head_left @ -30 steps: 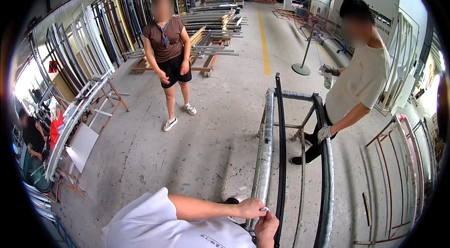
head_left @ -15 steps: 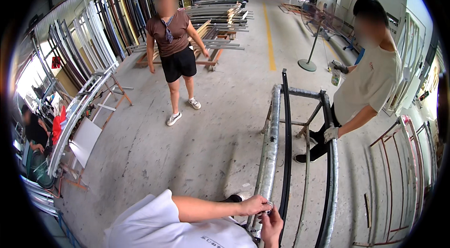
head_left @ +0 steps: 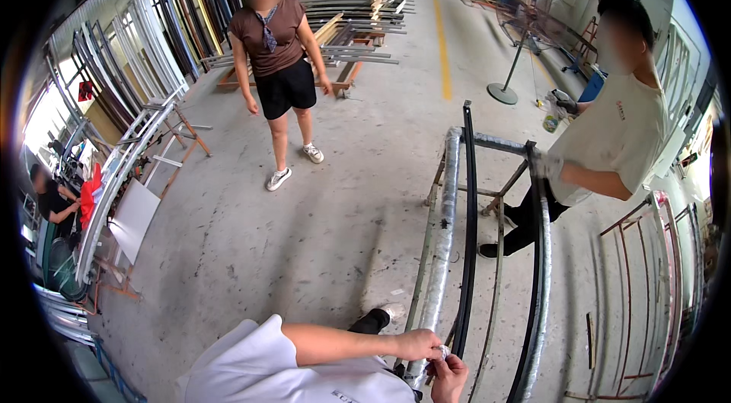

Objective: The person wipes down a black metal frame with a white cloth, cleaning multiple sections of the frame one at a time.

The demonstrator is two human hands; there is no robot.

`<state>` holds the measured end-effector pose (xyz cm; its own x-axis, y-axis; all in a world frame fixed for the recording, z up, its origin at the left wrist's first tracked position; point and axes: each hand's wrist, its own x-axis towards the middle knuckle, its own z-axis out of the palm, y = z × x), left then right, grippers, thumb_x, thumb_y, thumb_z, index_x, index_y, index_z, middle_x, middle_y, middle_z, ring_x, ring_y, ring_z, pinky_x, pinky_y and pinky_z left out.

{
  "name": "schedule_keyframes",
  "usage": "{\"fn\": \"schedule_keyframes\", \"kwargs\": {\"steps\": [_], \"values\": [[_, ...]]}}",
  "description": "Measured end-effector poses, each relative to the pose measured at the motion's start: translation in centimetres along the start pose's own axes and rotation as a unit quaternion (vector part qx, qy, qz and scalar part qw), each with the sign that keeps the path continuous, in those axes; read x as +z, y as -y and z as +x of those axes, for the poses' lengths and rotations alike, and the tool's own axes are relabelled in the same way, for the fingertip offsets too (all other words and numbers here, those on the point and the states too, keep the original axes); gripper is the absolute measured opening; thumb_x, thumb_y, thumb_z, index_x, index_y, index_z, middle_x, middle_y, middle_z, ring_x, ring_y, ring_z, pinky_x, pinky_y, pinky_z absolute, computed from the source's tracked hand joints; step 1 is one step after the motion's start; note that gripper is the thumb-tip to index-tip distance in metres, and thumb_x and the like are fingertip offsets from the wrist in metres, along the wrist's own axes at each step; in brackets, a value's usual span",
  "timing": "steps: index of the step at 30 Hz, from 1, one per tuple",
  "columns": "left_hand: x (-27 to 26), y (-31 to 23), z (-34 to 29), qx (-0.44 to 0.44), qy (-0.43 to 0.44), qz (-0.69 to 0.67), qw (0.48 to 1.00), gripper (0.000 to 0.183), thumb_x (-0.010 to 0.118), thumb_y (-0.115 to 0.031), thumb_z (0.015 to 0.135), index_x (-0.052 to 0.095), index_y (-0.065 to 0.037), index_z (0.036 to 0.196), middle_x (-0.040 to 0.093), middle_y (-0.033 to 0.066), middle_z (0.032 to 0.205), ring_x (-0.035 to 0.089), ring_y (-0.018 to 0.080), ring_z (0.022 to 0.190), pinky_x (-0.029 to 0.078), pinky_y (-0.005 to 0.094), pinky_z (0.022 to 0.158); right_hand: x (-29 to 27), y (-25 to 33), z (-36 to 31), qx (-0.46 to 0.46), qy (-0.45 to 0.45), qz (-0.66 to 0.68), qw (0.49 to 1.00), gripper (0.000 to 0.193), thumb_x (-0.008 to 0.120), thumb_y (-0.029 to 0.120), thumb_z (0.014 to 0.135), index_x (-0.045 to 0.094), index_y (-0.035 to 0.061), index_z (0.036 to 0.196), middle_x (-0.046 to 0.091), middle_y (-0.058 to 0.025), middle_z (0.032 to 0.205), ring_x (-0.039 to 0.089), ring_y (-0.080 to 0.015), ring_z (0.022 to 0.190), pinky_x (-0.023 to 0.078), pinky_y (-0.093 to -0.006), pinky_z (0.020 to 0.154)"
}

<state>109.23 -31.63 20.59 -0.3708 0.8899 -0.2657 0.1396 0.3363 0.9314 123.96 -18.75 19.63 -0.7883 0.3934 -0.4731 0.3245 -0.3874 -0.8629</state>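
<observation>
Near the front end of a metal rack, my left hand [head_left: 419, 344] and my right hand [head_left: 450, 379] meet, fingers closed in a pinch. Between their fingertips is a small whitish crumpled thing [head_left: 442, 353], too small to name. Beneath them runs the rack's left rail [head_left: 440, 251], wrapped in silvery material. A long black bar [head_left: 470, 213] lies lengthwise just inside that rail, passing close to my fingers. Another black bar [head_left: 537, 289] rests along the wrapped right rail [head_left: 545, 266].
A person in a white shirt [head_left: 613, 129] stands at the rack's right side, holding a clear bottle [head_left: 550, 123]. Ahead on the left, someone in a brown top [head_left: 274, 38] faces this way. A stand fan [head_left: 502, 92], stacked profiles [head_left: 365, 7] and a reddish metal frame [head_left: 628, 312] are around.
My hands stay together around the small whitish thing, shifting slightly. The worker on the right has lifted the gloved hand off the right rail, and it is blurred by motion.
</observation>
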Motion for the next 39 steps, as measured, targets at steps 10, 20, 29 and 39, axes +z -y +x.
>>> {"fn": "schedule_keyframes", "kwargs": {"steps": [10,20,29,39], "values": [[0.9,0.9,0.6,0.045,-0.054,0.185,0.98,0.04,0.065,-0.039,0.088,0.07,-0.001,0.079,0.069,0.0254,0.078,0.07,0.0423,0.078,0.056,0.0515,0.072,1.8,1.8,-0.8,-0.185,-0.118,-0.357,0.908,0.012,0.066,0.006,0.089,0.065,-0.0004,0.079,0.065,-0.0156,0.067,0.062,-0.0253,0.056,0.048,-0.0366,0.054],[1.8,-0.9,0.5,-0.016,-0.075,0.072,0.994,0.028,0.068,-0.028,0.094,0.074,-0.001,0.091,0.065,0.024,0.074,0.067,0.0282,0.062,0.052,0.0401,0.061,1.9,1.5,-2.1,-0.249,-0.095,-0.395,0.88,0.016,0.06,0.005,0.091,0.061,-0.0013,0.105,0.065,-0.0229,0.09,0.064,-0.0446,0.082,0.053,-0.0506,0.072],[0.3,-0.8,0.0,-0.035,0.072,0.038,0.996,0.027,0.062,-0.021,0.1,0.074,0.003,0.095,0.073,0.0055,0.08,0.062,0.0075,0.076,0.052,0.0296,0.071,0.8,2.7,-4.1,-0.051,-0.055,-0.154,0.985,0.021,0.061,0.014,0.102,0.071,-0.0047,0.104,0.069,-0.0014,0.076,0.06,-0.0078,0.065,0.05,-0.026,0.06],[-0.6,-3.2,-0.2,-0.008,0.168,0.091,0.982,0.024,0.062,-0.018,0.101,0.073,0.002,0.108,0.068,-0.0021,0.084,0.057,0.0064,0.081,0.05,0.0274,0.076,0.7,2.0,-4.8,-0.196,-0.135,-0.321,0.917,0.018,0.07,0.015,0.092,0.07,-0.0021,0.098,0.068,-0.0155,0.076,0.064,-0.0192,0.064,0.052,-0.0338,0.061]]}}
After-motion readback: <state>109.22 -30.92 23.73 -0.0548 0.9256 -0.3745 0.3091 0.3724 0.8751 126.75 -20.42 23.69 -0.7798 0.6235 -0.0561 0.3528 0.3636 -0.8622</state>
